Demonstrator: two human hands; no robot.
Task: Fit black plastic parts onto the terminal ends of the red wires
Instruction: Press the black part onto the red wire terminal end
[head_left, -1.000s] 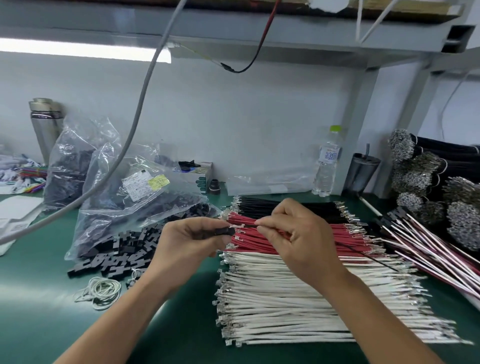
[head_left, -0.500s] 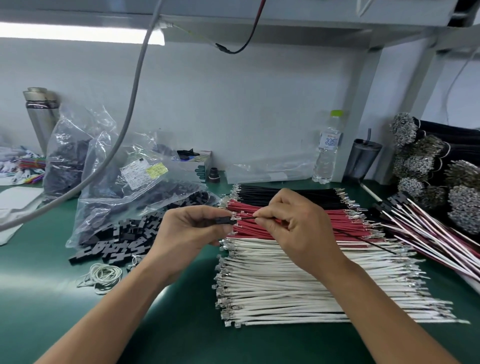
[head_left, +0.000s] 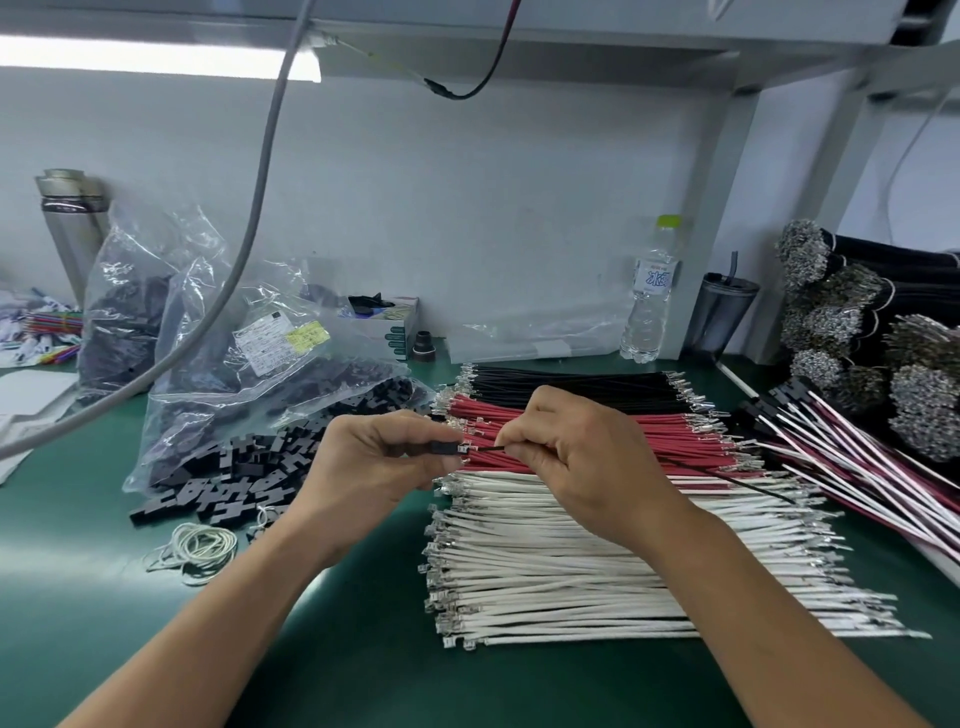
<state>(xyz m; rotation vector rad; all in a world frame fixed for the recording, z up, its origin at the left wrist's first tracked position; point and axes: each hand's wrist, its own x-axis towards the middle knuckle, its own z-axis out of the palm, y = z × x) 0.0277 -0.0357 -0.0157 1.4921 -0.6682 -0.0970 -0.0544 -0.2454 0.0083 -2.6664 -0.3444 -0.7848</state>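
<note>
— While the left hand (head_left: 374, 467) pinches a black part (head_left: 445, 448) by its rear, open end facing right, why is the right hand (head_left: 576, 467) so close?

— Its thumb and forefinger pinch a thin wire (head_left: 485, 449) just behind the metal terminal (head_left: 466, 448). Held that short, the wire probably won't buckle as it is pushed in. The terminal sits right at the part's mouth; I can't tell whether it has entered. The other fingers are curled in.

— Which wire? The job names red.

— The one in hand looks dark and thin; it trails off right over the red wires (head_left: 597, 434). I can't be sure of its colour. The red ones lie flat on the mat (head_left: 78, 561), between the black wires (head_left: 571, 387) behind and the white wires (head_left: 571, 566) in front, terminals lined up to the left, likely so one can be picked without turning it.

— And the spare parts?

— A loose heap (head_left: 244, 473) spilling from a bag (head_left: 270, 384) on the left, near the hand that holds them.

— Anything changed over the last second?

— Little. Both hands keep the same grips at the same spot above the red wires. The view has tipped down slightly, so the shelf sits higher. Part and terminal look about as close as before.
</note>
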